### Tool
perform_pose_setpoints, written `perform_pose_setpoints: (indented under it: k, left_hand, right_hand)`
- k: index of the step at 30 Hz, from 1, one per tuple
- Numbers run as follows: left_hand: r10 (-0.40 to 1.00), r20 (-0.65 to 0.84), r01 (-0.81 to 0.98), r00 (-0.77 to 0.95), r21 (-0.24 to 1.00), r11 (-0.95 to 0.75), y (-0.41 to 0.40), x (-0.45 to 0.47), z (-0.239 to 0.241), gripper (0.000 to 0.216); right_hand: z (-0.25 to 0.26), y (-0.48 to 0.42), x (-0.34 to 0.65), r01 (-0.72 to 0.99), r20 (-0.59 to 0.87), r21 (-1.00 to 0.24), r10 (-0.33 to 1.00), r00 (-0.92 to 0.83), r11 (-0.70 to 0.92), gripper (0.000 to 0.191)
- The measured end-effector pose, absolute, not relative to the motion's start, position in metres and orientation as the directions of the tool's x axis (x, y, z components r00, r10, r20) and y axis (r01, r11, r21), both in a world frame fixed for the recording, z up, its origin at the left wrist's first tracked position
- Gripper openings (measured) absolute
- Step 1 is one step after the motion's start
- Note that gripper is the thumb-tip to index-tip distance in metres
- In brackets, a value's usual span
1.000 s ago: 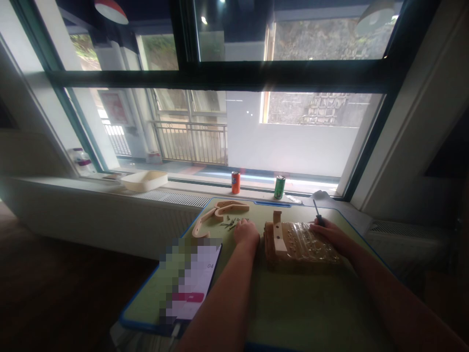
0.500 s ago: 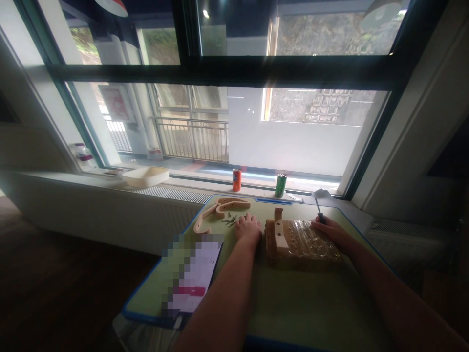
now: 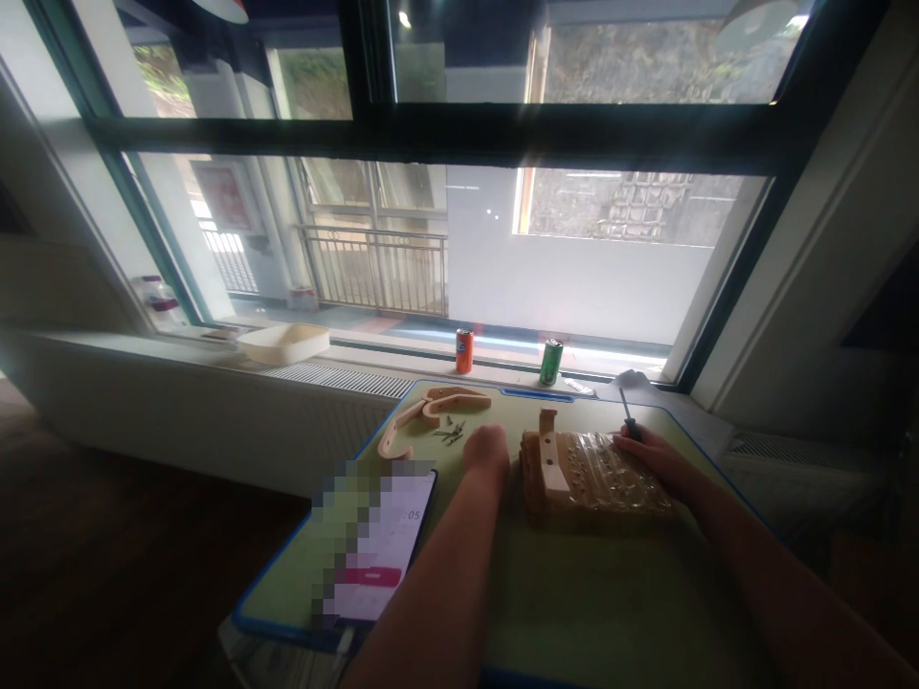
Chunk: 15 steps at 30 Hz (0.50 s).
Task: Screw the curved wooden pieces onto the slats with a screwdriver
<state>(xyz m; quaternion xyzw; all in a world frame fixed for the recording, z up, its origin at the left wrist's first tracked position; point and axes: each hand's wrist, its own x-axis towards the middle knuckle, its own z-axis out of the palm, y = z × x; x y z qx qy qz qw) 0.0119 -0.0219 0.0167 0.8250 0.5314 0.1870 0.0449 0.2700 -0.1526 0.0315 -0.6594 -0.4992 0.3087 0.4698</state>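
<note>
My left hand (image 3: 488, 452) is closed above the table, just left of the wrapped block; whatever its curled fingers hold, if anything, is hidden. Left of it lie several screws (image 3: 452, 433). My right hand (image 3: 650, 450) grips a screwdriver (image 3: 630, 421) by its dark handle, shaft pointing up, at the block's far right corner. The brown block (image 3: 610, 474) is wrapped in clear plastic and has rows of small holes. Across its left end lies a pale wooden hook (image 3: 551, 459) with two dark holes, its curved end sticking out past the far edge.
More wooden hooks (image 3: 402, 426) lie at the table's far left. A phone (image 3: 388, 545), partly pixelated, with a cable rests near the left edge. On the windowsill stand an orange can (image 3: 464, 351), a green can (image 3: 551, 362) and a cream tray (image 3: 283, 346).
My left hand's fingers, spread near the screws before, have curled in and the hand has turned. My right hand still grips the screwdriver in nearly the same place.
</note>
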Motion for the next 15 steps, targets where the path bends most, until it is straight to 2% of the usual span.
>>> perform_pose_setpoints:
  k: [6,11,13,15]
  left_hand:
    - [0.865,0.314,0.817,0.392,0.314,-0.484,-0.025,0.015,0.013,0.028]
    - [0.822,0.435,0.738,0.369,0.401,-0.543,-0.031,0.016,0.024,0.029]
    - [0.804,0.51,0.678,0.306,0.476,-0.56,-0.035,0.014,0.032,0.031]
    - [0.793,0.572,0.516,0.208,0.624,-0.586,-0.04,0.013,0.039,0.032]
  right_hand:
    - [0.03,-0.152,0.27,0.323,0.055,-0.945,0.954,0.293,-0.045,0.031]
    - [0.03,-0.152,0.269,0.281,0.051,-0.959,0.955,0.293,-0.035,0.029]
    - [0.029,-0.151,0.27,0.274,0.046,-0.961,0.956,0.289,-0.037,0.029]
    - [0.029,-0.151,0.27,0.27,0.046,-0.962,0.96,0.276,-0.032,0.029]
